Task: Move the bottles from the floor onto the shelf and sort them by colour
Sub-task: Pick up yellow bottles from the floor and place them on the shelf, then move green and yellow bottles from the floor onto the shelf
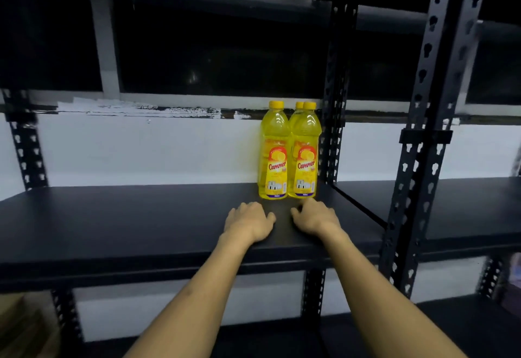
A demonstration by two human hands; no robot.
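Black slotted-steel shelving fills the view, its flat matte black shelf board running left to right in front of a white wall with dark window panes above. Three yellow plastic bottles stand upright at the back right of that board, close to a perforated black upright post: a left yellow bottle with a yellow cap and red-orange label, touching a right yellow bottle of the same kind, and a third yellow bottle mostly hidden behind them (only its cap and shoulder show). Both bare forearms reach up from the bottom edge. The person's left hand hangs palm down over the board just in front of the left bottle, fingers loosely curled and holding nothing. The right hand sits beside it, in front of the right bottle, fingers likewise relaxed and bent, gripping nothing. Whether either palm actually touches the board cannot be told. A brown cardboard shape shows blurred at lower left.
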